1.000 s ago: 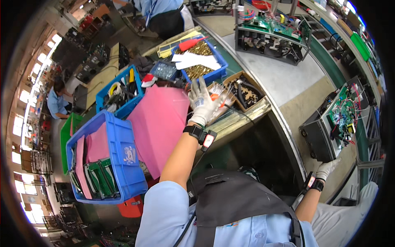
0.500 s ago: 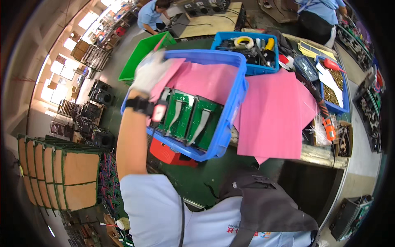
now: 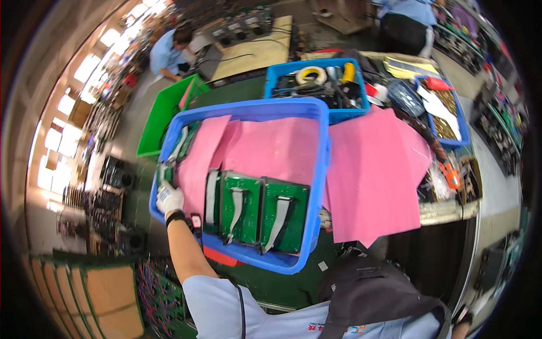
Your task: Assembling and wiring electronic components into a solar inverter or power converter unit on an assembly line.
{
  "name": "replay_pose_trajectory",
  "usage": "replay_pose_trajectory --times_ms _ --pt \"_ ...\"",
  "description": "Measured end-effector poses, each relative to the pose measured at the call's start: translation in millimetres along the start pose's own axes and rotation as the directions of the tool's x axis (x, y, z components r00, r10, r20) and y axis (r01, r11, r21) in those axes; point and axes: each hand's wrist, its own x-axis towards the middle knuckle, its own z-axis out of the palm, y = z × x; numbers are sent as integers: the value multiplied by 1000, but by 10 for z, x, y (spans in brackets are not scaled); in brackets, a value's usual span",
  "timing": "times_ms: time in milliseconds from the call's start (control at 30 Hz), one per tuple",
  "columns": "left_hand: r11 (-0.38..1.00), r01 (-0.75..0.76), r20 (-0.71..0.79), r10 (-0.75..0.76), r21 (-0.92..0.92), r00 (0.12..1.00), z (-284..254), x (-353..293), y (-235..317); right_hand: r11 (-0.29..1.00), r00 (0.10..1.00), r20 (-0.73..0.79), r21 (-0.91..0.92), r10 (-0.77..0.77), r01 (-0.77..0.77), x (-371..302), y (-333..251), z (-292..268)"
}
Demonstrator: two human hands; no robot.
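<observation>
A blue plastic crate [image 3: 243,107] stands in front of me, lined with pink foam sheets [image 3: 271,144]. Green circuit boards [image 3: 243,206] with grey ribbon cables stand in a row along its near side. My left hand [image 3: 170,199], in a white glove, is inside the crate's near left corner. Its fingers are closed on the end of another circuit board [image 3: 165,174], beyond the pink sheet at the left wall. My right hand [image 3: 479,305], gloved in white, shows only partly at the lower right edge, away from the crate; its fingers are not clear.
Right of the crate lies a stack of pink sheets [image 3: 372,175]. Behind are a blue bin of tools and tape [image 3: 353,116] and a green bin [image 3: 151,127]. A blue tray of small brass-coloured parts [image 3: 460,135] sits farther right. Another person [image 3: 167,53] works at the far left.
My left hand has come down from the crate's far left, letting go of the pink sheet, to a circuit board at the near left. My right hand has appeared at the lower right.
</observation>
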Motion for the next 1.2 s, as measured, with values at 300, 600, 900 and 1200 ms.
replay_pose_trajectory --times_ms 300,600,900,1200 --pt "963 34 -335 60 269 940 -337 119 -156 563 826 240 632 510 -532 -140 -2311 788" --pt "978 -186 -639 204 97 741 -1672 558 137 475 610 -323 407 -724 780 -97 -5355 160" --pt "-228 -682 -631 649 -694 425 -3569 -2173 3806 222 268 -162 256 -950 941 94 -5136 -495" --pt "-808 -369 -809 552 -459 -203 -3698 -5341 5311 623 677 -108 310 -728 718 198 -3566 -1302"
